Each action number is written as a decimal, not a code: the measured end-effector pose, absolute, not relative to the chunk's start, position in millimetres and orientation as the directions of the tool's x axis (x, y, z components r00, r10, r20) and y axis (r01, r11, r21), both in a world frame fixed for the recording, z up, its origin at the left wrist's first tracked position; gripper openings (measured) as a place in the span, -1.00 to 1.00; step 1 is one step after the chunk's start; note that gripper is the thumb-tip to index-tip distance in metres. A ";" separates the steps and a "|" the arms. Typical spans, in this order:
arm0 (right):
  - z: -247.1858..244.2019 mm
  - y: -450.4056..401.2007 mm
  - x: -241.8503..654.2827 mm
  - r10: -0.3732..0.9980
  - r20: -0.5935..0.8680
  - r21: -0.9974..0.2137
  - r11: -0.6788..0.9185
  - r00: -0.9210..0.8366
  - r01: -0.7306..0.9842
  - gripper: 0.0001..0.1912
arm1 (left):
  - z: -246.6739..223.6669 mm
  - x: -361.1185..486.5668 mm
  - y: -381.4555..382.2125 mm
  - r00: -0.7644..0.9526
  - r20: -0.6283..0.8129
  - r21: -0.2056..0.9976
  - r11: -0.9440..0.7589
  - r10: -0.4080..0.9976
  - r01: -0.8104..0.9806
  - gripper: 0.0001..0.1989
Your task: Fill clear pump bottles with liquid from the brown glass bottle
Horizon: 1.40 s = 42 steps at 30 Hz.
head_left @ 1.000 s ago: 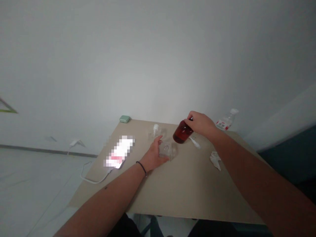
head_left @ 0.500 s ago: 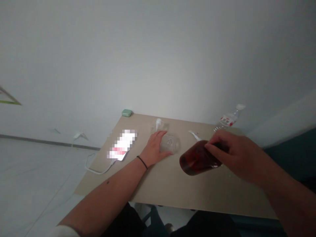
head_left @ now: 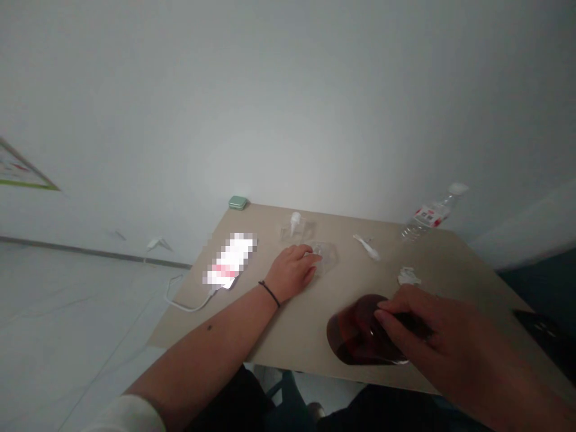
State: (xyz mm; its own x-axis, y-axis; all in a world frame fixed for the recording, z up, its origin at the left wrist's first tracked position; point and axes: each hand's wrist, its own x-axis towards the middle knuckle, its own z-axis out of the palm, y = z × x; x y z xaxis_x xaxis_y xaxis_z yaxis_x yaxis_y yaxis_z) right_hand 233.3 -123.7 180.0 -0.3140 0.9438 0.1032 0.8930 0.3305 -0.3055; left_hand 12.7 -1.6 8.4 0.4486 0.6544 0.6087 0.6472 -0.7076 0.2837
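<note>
My right hand (head_left: pixel 432 330) is closed around the near top end of a dark red, see-through bottle (head_left: pixel 357 336). The bottle is tilted, its rounded base pointing left above the front of the table; my fingers hide its top end. My left hand (head_left: pixel 294 270) rests by a clear plastic container (head_left: pixel 328 258), fingers partly bent and one fingertip reaching onto its near side. Behind that hand lies another clear plastic piece (head_left: pixel 308 230) with a white nozzle-like tip (head_left: pixel 295 222). A small white spoon-like item (head_left: pixel 368 247) lies right of the container.
A lit phone (head_left: pixel 231 261) with a white cable (head_left: pixel 189 309) lies on the left of the table (head_left: pixel 288 342). A green tin (head_left: pixel 237 203) sits in the back corner. At the back right stands a water bottle (head_left: pixel 429 217); crumpled white paper (head_left: pixel 408 276) lies nearer. A dark object (head_left: pixel 542 330) is at the right edge.
My right hand has brought the dark red bottle lower and closer to the front edge. My left hand's fingers, spread around the clear container before, have drawn back and bent. The view has shifted slightly.
</note>
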 end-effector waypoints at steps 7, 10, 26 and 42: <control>177.3 -99.7 214.5 0.943 0.109 -0.230 0.333 -0.315 0.915 -0.77 | 14.6 10.5 -1.2 0.473 0.511 0.305 -0.666 0.718 0.681 -0.49; 174.2 -88.3 207.2 0.939 0.115 -0.163 0.340 -0.324 0.926 -0.79 | 18.7 9.3 -1.0 0.458 0.461 0.339 -0.628 0.760 0.700 -0.44; 164.0 -50.9 173.9 0.942 0.097 0.051 0.316 -0.320 0.947 -0.78 | 31.0 2.8 -15.3 0.493 0.610 0.620 -0.761 0.620 0.190 -0.19; 161.6 -38.0 160.4 0.944 0.093 0.027 0.314 -0.316 0.949 -0.73 | 31.0 12.1 -14.6 0.383 0.458 0.783 -0.569 0.802 0.254 -0.15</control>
State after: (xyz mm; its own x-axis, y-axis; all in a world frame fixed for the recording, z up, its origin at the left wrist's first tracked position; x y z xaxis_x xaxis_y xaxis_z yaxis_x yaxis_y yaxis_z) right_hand 160.4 -38.0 161.6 -0.3155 0.9444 0.0929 0.9489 0.3144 0.0267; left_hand 12.1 -14.6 31.0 0.3834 0.8018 0.4584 0.2535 -0.5687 0.7825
